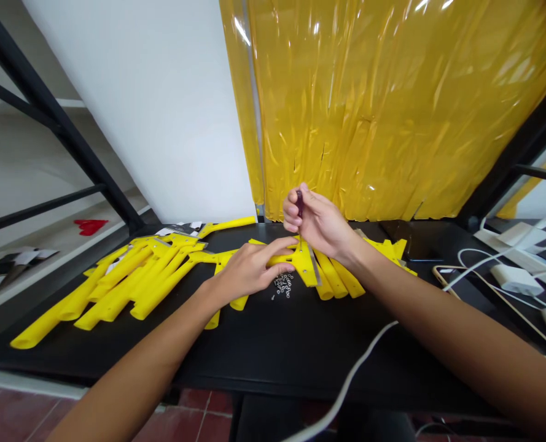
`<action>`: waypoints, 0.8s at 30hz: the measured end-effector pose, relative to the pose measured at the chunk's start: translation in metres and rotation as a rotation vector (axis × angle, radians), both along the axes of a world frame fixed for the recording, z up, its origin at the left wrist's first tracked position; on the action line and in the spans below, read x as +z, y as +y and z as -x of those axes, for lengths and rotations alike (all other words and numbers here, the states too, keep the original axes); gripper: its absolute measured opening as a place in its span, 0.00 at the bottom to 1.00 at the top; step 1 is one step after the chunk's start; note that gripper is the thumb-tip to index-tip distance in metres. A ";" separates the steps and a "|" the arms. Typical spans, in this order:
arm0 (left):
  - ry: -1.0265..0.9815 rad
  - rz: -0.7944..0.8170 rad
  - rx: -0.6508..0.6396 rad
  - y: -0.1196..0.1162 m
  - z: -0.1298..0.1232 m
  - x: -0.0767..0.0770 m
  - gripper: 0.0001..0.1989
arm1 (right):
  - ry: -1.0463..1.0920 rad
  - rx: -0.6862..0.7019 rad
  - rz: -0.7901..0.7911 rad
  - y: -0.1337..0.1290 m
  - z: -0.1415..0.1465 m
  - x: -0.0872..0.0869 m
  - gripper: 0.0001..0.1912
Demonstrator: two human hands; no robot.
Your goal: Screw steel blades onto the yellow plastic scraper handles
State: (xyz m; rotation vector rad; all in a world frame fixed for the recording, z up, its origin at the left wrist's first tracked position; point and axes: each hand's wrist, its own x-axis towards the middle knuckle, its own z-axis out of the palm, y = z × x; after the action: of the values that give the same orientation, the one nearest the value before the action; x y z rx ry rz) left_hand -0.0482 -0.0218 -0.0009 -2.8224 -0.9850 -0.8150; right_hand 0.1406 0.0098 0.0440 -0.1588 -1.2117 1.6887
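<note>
Pinching a small screwdriver (299, 212) upright, tip pointing down onto a flat yellow plastic part (306, 265), the right hand (321, 224) closes around the dark handle. The left hand (249, 271) lies open, fingers spread across the part on the black bench (277, 353). The part's long axis runs sideways, just behind a heap of tiny screws (282, 285).
</note>
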 end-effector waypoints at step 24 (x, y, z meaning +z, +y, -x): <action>0.036 -0.001 -0.041 0.002 0.000 -0.001 0.24 | -0.005 -0.019 0.035 0.006 0.002 -0.010 0.13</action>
State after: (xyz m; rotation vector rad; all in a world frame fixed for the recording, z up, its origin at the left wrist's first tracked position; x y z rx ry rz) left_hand -0.0478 -0.0201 -0.0017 -2.8548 -0.9239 -0.7656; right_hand 0.1391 0.0161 0.0338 -0.1958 -1.1813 1.6949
